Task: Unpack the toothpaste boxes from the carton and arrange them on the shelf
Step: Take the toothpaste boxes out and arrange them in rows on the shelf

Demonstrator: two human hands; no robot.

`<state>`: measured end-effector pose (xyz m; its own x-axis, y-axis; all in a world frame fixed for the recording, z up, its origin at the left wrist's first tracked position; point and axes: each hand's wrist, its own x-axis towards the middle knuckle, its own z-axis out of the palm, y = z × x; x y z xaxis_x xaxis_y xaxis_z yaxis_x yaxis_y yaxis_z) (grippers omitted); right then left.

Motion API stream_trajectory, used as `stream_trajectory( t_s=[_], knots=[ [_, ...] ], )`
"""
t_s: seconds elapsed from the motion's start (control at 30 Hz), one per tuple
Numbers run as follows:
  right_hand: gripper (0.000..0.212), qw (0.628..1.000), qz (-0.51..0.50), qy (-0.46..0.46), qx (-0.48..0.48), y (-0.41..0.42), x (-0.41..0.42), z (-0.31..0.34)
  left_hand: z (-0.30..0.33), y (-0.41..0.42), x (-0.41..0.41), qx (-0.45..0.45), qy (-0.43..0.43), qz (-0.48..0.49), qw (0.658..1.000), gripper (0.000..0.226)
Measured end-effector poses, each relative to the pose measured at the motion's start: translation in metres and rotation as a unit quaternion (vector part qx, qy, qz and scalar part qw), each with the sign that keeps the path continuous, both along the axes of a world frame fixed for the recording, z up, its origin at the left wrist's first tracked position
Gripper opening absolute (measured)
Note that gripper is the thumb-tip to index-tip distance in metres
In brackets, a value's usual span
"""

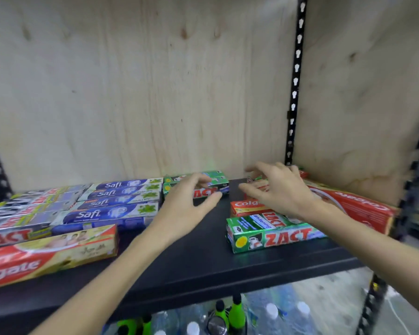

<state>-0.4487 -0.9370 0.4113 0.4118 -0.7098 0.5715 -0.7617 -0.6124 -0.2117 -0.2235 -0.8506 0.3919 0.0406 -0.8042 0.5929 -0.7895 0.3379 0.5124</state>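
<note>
While both hands reach over the black shelf (203,267), the left hand (186,204) and right hand (279,189) are spread open, gripping nothing. Toothpaste boxes (121,201) lie flat in brand rows, apparently for tidy facing; the carton is out of view.

A pale plywood back wall (140,88) rises beyond the hands, crossed by a black slotted upright (296,78) to their right. Below the hands, under the black shelf (203,269), stand clear bottles (271,313) and green-capped bottles (235,310).
</note>
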Motion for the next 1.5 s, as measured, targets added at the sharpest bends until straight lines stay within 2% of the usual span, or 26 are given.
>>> stream_trajectory(
  t_s=[0.1, 0.23, 0.37, 0.57, 0.77, 0.93, 1.03, 1.17, 1.3, 1.37, 1.5],
  knots=[
    [0.039, 1.000, -0.028, -0.009, -0.008, 0.025, -0.041, -0.010, -0.014, 0.023, -0.031, 0.020, 0.018, -0.053, 0.998, 0.044],
    [0.021, 0.999, -0.048, -0.023, 0.001, 0.044, -0.082, -0.034, -0.029, 0.035, -0.048, 0.080, 0.015, -0.066, 0.994, 0.059],
    [0.025, 0.997, -0.045, -0.049, 0.025, 0.056, -0.094, -0.057, -0.029, 0.040, -0.049, 0.109, 0.004, -0.057, 0.992, 0.057],
    [0.032, 0.992, 0.021, -0.082, 0.094, 0.074, -0.086, -0.061, -0.028, 0.059, -0.030, 0.114, -0.051, -0.051, 0.991, 0.064],
    [0.061, 0.981, 0.090, -0.088, 0.149, 0.087, -0.076, -0.058, -0.022, 0.081, 0.008, 0.125, -0.121, -0.029, 0.984, 0.054],
    [0.070, 0.963, 0.111, -0.136, 0.204, 0.096, -0.057, -0.058, -0.027, 0.096, 0.028, 0.123, -0.094, 0.000, 0.988, 0.053],
    [0.067, 0.953, 0.121, -0.173, 0.215, 0.103, -0.048, -0.061, -0.037, 0.104, 0.026, 0.079, -0.037, 0.037, 0.996, 0.053],
    [0.059, 0.939, 0.127, -0.222, 0.230, 0.111, -0.045, -0.066, -0.052, 0.117, 0.006, -0.025, 0.028, 0.092, 0.995, 0.027],
    [0.059, 0.920, 0.149, -0.257, 0.254, 0.116, -0.045, -0.066, -0.058, 0.125, -0.015, -0.027, 0.041, 0.077, 0.996, 0.017],
    [0.059, 0.919, 0.154, -0.251, 0.262, 0.116, -0.045, -0.067, -0.058, 0.126, -0.026, -0.010, 0.052, 0.056, 0.997, 0.024],
    [0.042, 0.907, 0.180, -0.264, 0.273, 0.121, -0.044, -0.064, -0.056, 0.131, -0.046, 0.050, 0.074, 0.025, 0.996, 0.062]
  ],
)
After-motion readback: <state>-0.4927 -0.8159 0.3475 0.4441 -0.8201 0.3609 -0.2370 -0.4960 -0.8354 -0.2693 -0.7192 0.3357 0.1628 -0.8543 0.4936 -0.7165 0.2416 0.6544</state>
